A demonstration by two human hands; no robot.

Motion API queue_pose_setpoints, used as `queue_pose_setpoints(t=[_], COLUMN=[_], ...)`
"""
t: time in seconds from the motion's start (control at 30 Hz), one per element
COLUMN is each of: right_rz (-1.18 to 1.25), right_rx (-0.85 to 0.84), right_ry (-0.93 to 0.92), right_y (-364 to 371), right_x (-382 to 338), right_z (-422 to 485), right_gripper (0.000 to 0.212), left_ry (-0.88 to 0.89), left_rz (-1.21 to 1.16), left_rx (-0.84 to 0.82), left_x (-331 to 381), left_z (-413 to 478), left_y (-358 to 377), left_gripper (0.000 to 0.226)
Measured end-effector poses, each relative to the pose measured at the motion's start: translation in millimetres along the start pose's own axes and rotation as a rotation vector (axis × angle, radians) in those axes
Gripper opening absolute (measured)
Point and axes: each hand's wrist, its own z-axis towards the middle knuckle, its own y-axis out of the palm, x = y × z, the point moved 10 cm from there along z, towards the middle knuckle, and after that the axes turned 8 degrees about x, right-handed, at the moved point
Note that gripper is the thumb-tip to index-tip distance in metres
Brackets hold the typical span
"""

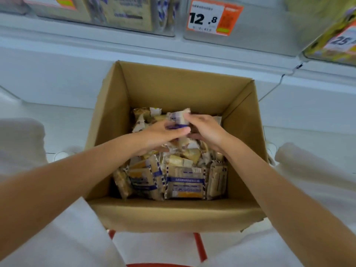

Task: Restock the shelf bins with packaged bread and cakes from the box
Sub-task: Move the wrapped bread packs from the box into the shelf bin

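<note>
**A:** Head view, the only one we have. Which step are we on?

**B:** We are picking up. The box (173,214) sits at the centre, open. The packets (185,182) are heaped on its floor, thickest from the middle toward 6 o'clock.

**A:** And our hands?

**B:** Both are down inside and meet at the 12 o'clock end of the heap. Our left hand (163,134) curls round a blue-banded packet (178,118), thumb across it. Our right hand (206,130), at 3 o'clock of the left, pinches the same packet's far edge.

**A:** Where does it go?

**B:** Up to the bins (269,35) at 12 o'clock, we judge. The one at 11 o'clock already shows packets. We cannot see into the one behind the price tag (210,17) at 1 o'clock.

**A:** What does the next move need?

**B:** We should lift straight up, clear of the box walls, without dragging loose neighbours along, and then carry it to a bin.
</note>
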Motion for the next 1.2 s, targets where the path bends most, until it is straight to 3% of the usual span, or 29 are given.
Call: queue_pose_setpoints(t=[0.03,0.1,0.17,0.27,0.37,0.43,0.53,0.6,0.63,0.7,0.77,0.8,0.87,0.93,1.0,1.1,1.17,1.2], right_rz=[0.157,0.306,0.189,-0.018,0.172,0.219,0.365,0.352,0.228,-0.058,-0.108,-0.088,0.028,0.320,0.536,0.559,0.453,0.290], right_rx=[-0.102,-0.125,0.024,0.147,0.087,0.095,0.156,0.108,0.089,0.097,0.062,0.030,0.073,0.127,0.083,-0.066,-0.071,-0.048], right_ry=[0.064,0.122,0.054,0.034,0.152,0.128,0.123,0.123,0.093,-0.040,-0.192,-0.237,-0.232,-0.096,0.021,0.054,0.114,0.116], right_y=[11,13,-6,-25,-16,-11,-10,-2,2,6,17,25,27,26,38,64,72,73], right_x=[-5,-10,-11,-3,16,14,11,8,5,-15,-41,-50,-56,-46,-37,-33,-12,2], right_z=[-7,-14,-9,-4,-3,-2,5,9,9,7,2,0,0,3,5,6,11,15], right_gripper=[0.049,0.052,0.049,0.073,0.050,0.029,0.036,0.038,0.041,0.059,0.073,0.068,0.044,0.029,0.020,0.017,0.031,0.036], left_ry=[0.032,0.039,-0.051,-0.104,-0.142,-0.156,-0.183,-0.169,-0.108,0.126,0.329,0.355,0.357,0.283,0.095,-0.021,0.032,0.062], left_rz=[-0.066,-0.216,-0.363,-0.412,-0.408,-0.373,-0.493,-0.583,-0.529,-0.155,0.210,0.245,0.161,-0.048,-0.399,-0.663,-0.658,-0.652], left_rx=[0.055,0.100,0.010,-0.117,-0.148,-0.076,0.193,0.263,0.297,0.397,0.359,0.326,0.419,0.579,0.497,0.364,0.444,0.475], left_x=[4,5,-4,-10,-11,-14,-21,-19,-13,13,42,46,48,37,13,-9,-15,-17], left_z=[1,2,2,0,-5,-3,4,3,0,-7,-17,-20,-26,-35,-34,-35,-39,-41], left_y=[-6,-20,-23,-19,-16,-25,-56,-70,-79,-103,-100,-96,-110,-133,-132,-126,-148,-159], left_gripper=[0.042,0.032,0.035,0.040,0.039,0.045,0.047,0.038,0.035,0.036,0.042,0.049,0.071,0.082,0.065,0.028,0.027,0.027])
